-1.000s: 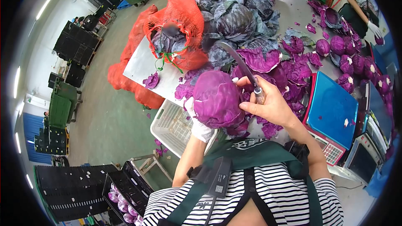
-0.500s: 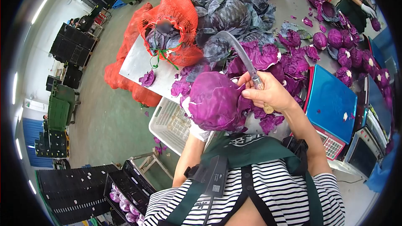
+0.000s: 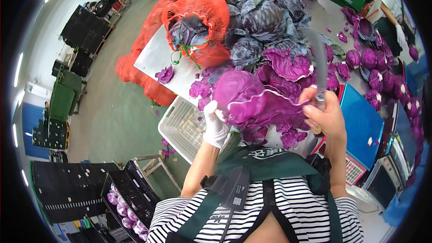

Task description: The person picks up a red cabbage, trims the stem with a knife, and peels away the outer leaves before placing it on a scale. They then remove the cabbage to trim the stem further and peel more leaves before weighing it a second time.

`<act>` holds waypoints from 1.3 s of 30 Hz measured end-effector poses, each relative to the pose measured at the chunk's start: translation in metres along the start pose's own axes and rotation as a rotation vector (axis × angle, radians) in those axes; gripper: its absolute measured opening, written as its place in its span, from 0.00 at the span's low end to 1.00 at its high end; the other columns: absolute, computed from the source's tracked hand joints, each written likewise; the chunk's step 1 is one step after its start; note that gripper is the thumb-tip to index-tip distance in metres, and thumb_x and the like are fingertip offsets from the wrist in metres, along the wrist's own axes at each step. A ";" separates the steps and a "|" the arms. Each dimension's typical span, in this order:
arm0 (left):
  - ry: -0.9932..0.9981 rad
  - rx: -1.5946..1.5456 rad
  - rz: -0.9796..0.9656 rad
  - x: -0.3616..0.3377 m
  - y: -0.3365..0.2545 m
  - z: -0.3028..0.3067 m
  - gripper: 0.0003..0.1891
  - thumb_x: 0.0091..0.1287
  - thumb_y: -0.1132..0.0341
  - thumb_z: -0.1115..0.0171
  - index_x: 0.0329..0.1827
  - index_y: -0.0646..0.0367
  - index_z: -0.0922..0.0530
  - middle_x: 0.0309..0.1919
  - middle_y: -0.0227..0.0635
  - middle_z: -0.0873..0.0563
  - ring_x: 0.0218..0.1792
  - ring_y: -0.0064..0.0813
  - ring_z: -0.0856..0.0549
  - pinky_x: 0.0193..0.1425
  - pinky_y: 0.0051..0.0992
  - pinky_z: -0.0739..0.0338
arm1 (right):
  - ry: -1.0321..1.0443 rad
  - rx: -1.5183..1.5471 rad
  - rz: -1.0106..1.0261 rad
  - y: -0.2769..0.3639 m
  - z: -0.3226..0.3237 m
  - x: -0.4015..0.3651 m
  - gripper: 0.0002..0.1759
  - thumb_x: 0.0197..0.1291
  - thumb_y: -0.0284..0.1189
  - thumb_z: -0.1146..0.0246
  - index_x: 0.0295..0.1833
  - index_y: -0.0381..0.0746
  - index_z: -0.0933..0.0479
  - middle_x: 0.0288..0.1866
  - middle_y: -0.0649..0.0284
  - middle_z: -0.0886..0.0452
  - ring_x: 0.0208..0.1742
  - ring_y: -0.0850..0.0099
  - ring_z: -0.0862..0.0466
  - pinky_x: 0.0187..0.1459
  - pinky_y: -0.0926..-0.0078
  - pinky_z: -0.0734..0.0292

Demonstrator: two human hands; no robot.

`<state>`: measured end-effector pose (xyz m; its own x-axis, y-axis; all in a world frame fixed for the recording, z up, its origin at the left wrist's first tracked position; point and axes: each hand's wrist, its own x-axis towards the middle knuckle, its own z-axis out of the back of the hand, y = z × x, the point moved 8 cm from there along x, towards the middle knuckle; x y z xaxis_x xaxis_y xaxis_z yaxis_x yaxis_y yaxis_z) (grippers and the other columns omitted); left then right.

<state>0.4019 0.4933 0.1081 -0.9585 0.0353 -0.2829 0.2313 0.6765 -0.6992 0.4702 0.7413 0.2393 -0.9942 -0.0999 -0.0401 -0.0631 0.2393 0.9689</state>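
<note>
In the head view, a red cabbage (image 3: 238, 92) is held in the air above the near edge of the table (image 3: 155, 60), over a white crate (image 3: 182, 128). It is cupped from below by the gloved left hand (image 3: 215, 126), whose fingers are closed around its underside. The bare right hand (image 3: 326, 117) is clenched on the handle of a knife (image 3: 320, 58), blade pointing up and away, while an outer leaf (image 3: 274, 107) is pinched against the thumb and drawn off sideways.

The peel is judged best done with the head kept firmly seated in the left palm. The leaf should be pulled along its curve, not jerked, with the blade turned away from the gloved fingers (its edge cannot be made out here).

The head looks glossy, tight and vivid purple, with a pale rim showing along the lifted leaf. Loose trimmings (image 3: 288, 65) are heaped just behind it.
</note>
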 end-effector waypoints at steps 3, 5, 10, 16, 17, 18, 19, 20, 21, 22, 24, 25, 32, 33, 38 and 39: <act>0.167 0.013 -0.075 0.005 -0.008 -0.012 0.39 0.56 0.56 0.37 0.70 0.60 0.39 0.49 0.41 0.20 0.42 0.31 0.18 0.45 0.30 0.21 | -0.091 -0.101 0.029 0.004 0.018 -0.012 0.08 0.56 0.23 0.37 0.41 0.33 0.25 0.20 0.74 0.29 0.16 0.89 0.34 0.16 0.87 0.43; 0.228 0.073 -0.155 0.003 -0.021 -0.033 0.46 0.52 0.63 0.35 0.76 0.54 0.48 0.59 0.43 0.27 0.47 0.30 0.17 0.32 0.20 0.17 | -0.122 -0.129 0.026 0.005 0.022 -0.018 0.07 0.56 0.22 0.37 0.41 0.33 0.25 0.20 0.74 0.29 0.16 0.89 0.34 0.16 0.87 0.43; 0.196 0.267 -0.239 0.001 -0.038 -0.046 0.46 0.51 0.63 0.36 0.76 0.54 0.48 0.67 0.43 0.37 0.62 0.39 0.26 0.39 0.25 0.15 | -0.254 -0.331 0.121 0.019 0.025 -0.024 0.06 0.56 0.21 0.38 0.40 0.35 0.24 0.20 0.75 0.30 0.16 0.89 0.34 0.17 0.88 0.44; 0.150 -0.064 -0.210 0.021 -0.041 -0.015 0.37 0.65 0.60 0.40 0.75 0.54 0.46 0.27 0.29 0.17 0.28 0.21 0.17 0.33 0.23 0.19 | -0.526 -0.197 0.267 0.034 0.062 -0.040 0.04 0.63 0.21 0.43 0.42 0.37 0.25 0.21 0.75 0.30 0.14 0.89 0.38 0.14 0.87 0.48; 0.135 -0.012 -0.269 0.017 -0.049 -0.017 0.23 0.65 0.59 0.40 0.60 0.52 0.36 0.24 0.24 0.22 0.26 0.18 0.21 0.36 0.23 0.22 | -0.552 -0.230 0.258 0.030 0.066 -0.030 0.04 0.65 0.22 0.44 0.44 0.36 0.26 0.21 0.75 0.31 0.14 0.90 0.37 0.15 0.88 0.47; 0.120 0.043 -0.325 0.012 -0.056 -0.019 0.10 0.66 0.59 0.41 0.45 0.51 0.26 0.21 0.19 0.27 0.24 0.14 0.24 0.38 0.23 0.25 | -0.544 -0.338 0.173 0.016 0.078 -0.016 0.10 0.63 0.23 0.40 0.49 0.34 0.26 0.27 0.71 0.27 0.17 0.89 0.36 0.17 0.89 0.43; 0.122 0.045 -0.326 0.009 -0.057 -0.021 0.10 0.66 0.59 0.41 0.45 0.51 0.26 0.21 0.19 0.27 0.24 0.14 0.24 0.38 0.23 0.25 | -0.523 -0.617 0.362 0.011 0.078 0.002 0.14 0.61 0.24 0.38 0.52 0.34 0.26 0.33 0.69 0.25 0.19 0.88 0.33 0.20 0.89 0.40; 0.088 0.137 -0.341 0.004 -0.058 -0.022 0.27 0.60 0.59 0.37 0.60 0.53 0.37 0.40 0.31 0.27 0.34 0.23 0.21 0.44 0.26 0.22 | -0.492 -0.899 0.549 0.008 0.069 0.011 0.20 0.58 0.25 0.35 0.56 0.33 0.26 0.38 0.66 0.24 0.22 0.87 0.31 0.22 0.90 0.36; 0.055 0.226 -0.355 0.002 -0.059 -0.024 0.46 0.55 0.59 0.32 0.76 0.55 0.48 0.59 0.43 0.26 0.43 0.31 0.17 0.50 0.30 0.19 | -0.470 -0.804 0.436 0.003 0.054 0.017 0.25 0.56 0.27 0.32 0.59 0.34 0.28 0.42 0.65 0.25 0.26 0.85 0.29 0.26 0.87 0.32; 0.060 0.220 -0.351 0.002 -0.058 -0.028 0.46 0.55 0.59 0.32 0.76 0.55 0.48 0.59 0.43 0.26 0.43 0.31 0.17 0.50 0.30 0.19 | -0.449 -0.710 0.327 -0.001 0.029 0.023 0.30 0.53 0.28 0.29 0.62 0.34 0.29 0.46 0.64 0.25 0.30 0.82 0.27 0.30 0.85 0.29; 0.156 0.554 -0.710 -0.011 -0.076 -0.054 0.53 0.47 0.57 0.27 0.76 0.56 0.49 0.68 0.44 0.38 0.61 0.39 0.26 0.68 0.38 0.32 | -0.289 -0.460 0.248 -0.009 -0.015 0.028 0.37 0.49 0.34 0.26 0.63 0.34 0.31 0.45 0.63 0.25 0.35 0.77 0.25 0.35 0.80 0.27; 0.164 0.523 -0.664 -0.017 -0.076 -0.062 0.57 0.43 0.55 0.24 0.76 0.58 0.50 0.68 0.45 0.37 0.70 0.41 0.37 0.74 0.42 0.44 | -0.262 -0.588 0.275 -0.008 -0.031 0.031 0.39 0.47 0.37 0.25 0.63 0.34 0.32 0.44 0.62 0.25 0.36 0.76 0.24 0.36 0.78 0.26; 0.233 0.828 -0.969 -0.047 -0.086 -0.085 0.60 0.39 0.57 0.22 0.75 0.63 0.50 0.69 0.45 0.37 0.69 0.40 0.35 0.73 0.38 0.42 | -0.197 -0.556 0.138 -0.024 -0.050 0.047 0.32 0.49 0.33 0.29 0.58 0.31 0.31 0.35 0.59 0.23 0.37 0.72 0.22 0.39 0.76 0.26; 0.247 0.848 -1.003 -0.048 -0.085 -0.085 0.59 0.38 0.58 0.23 0.74 0.64 0.48 0.69 0.45 0.37 0.69 0.40 0.35 0.73 0.38 0.42 | -0.184 -0.573 0.166 -0.025 -0.051 0.047 0.28 0.51 0.28 0.33 0.58 0.31 0.32 0.37 0.61 0.24 0.37 0.76 0.23 0.40 0.78 0.26; 0.293 0.886 -1.032 -0.048 -0.081 -0.087 0.58 0.37 0.59 0.23 0.73 0.64 0.46 0.69 0.45 0.37 0.69 0.41 0.35 0.73 0.39 0.42 | -0.116 -0.317 0.069 -0.047 -0.042 0.053 0.28 0.51 0.24 0.37 0.59 0.33 0.35 0.39 0.65 0.27 0.36 0.81 0.27 0.39 0.79 0.28; 0.283 0.894 -1.046 -0.048 -0.082 -0.087 0.57 0.37 0.59 0.23 0.73 0.64 0.46 0.69 0.45 0.37 0.68 0.41 0.34 0.73 0.39 0.42 | -0.108 -0.243 0.063 -0.049 -0.041 0.052 0.28 0.51 0.24 0.37 0.59 0.33 0.35 0.36 0.66 0.27 0.33 0.81 0.27 0.36 0.80 0.28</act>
<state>0.4149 0.5000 0.2357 -0.7267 0.0310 0.6863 -0.6766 -0.2054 -0.7071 0.4251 0.6850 0.1994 -0.9999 0.0148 0.0085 0.0085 0.0012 1.0000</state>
